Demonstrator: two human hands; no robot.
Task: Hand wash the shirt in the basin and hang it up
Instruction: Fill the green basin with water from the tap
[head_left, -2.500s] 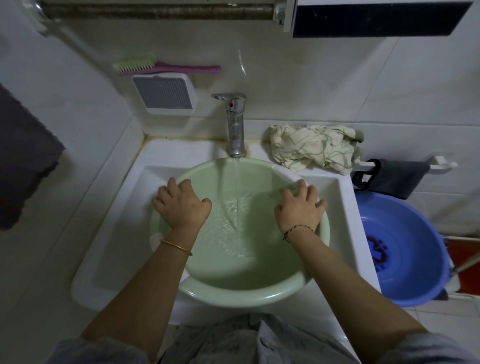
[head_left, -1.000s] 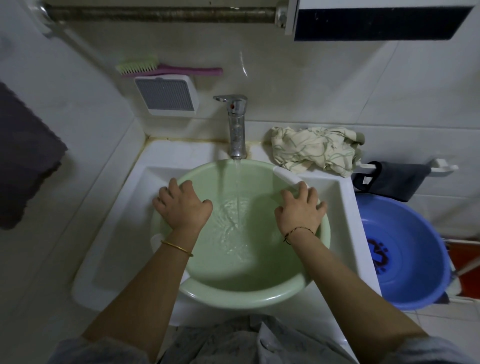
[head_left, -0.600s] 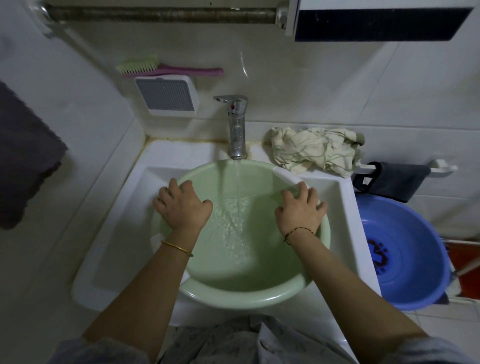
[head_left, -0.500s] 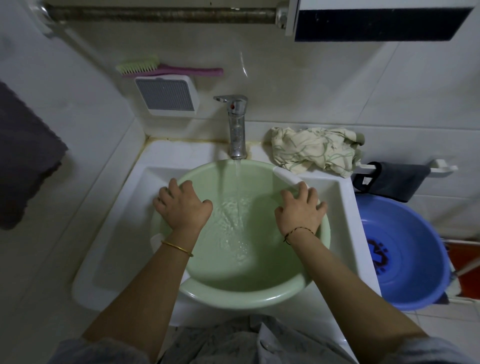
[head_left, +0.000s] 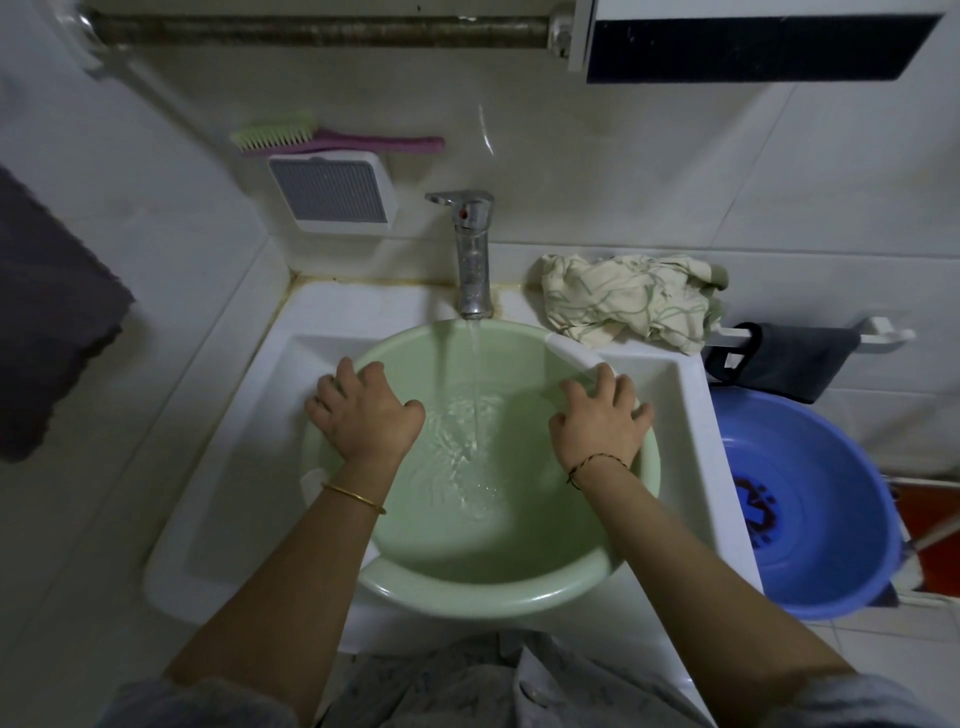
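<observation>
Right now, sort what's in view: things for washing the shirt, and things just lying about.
For the job: green basin, running tap, crumpled shirt, left hand, right hand.
Lying about: blue basin, brush, dark cloth on rail.

Pale glossy wall tiles surround a white sink in the corner. A metal rail runs overhead beside a dark-fronted cabinet. The light is dim. A blue tub sits on the floor at the right.
</observation>
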